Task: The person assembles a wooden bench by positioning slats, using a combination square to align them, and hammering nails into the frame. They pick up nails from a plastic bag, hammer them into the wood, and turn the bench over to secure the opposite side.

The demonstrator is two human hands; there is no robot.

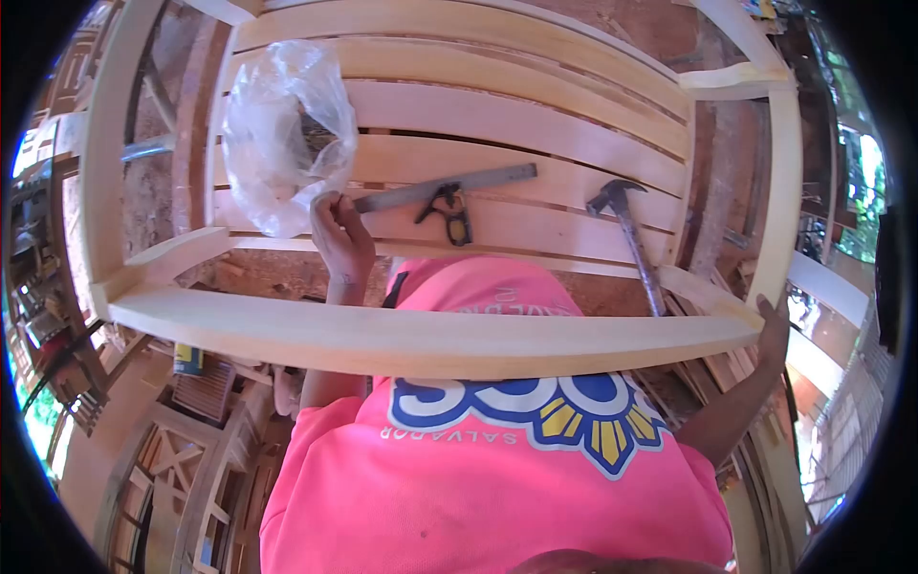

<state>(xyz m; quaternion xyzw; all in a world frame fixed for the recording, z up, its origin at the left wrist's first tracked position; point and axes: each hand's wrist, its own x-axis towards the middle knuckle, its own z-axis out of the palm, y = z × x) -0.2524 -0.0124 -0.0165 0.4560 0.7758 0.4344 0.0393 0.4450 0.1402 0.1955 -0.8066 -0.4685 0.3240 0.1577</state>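
Note:
My left hand point(344, 236) is closed, its fingers pinching the edge of a clear plastic bag point(277, 143). Something dark shows inside the bag, too blurred to name. Beside these fingers a flat grey bar point(488, 180) lies across the slats point(535, 134) of a pale wooden frame. A small black tool with a yellowish part point(457, 228) lies against the bar. Farther right, a claw hammer point(626, 225) rests with its head on the slats and its handle pointing toward me. My right hand point(775, 330) grips the right corner of the frame's front rail point(440, 337).
The front rail crosses before my pink shirt point(478, 497). Upright frame pieces rise at the left point(105, 153) and right point(776, 191). Below left, several slatted wooden parts point(182, 459) stand on the floor. Reddish ground shows around the frame.

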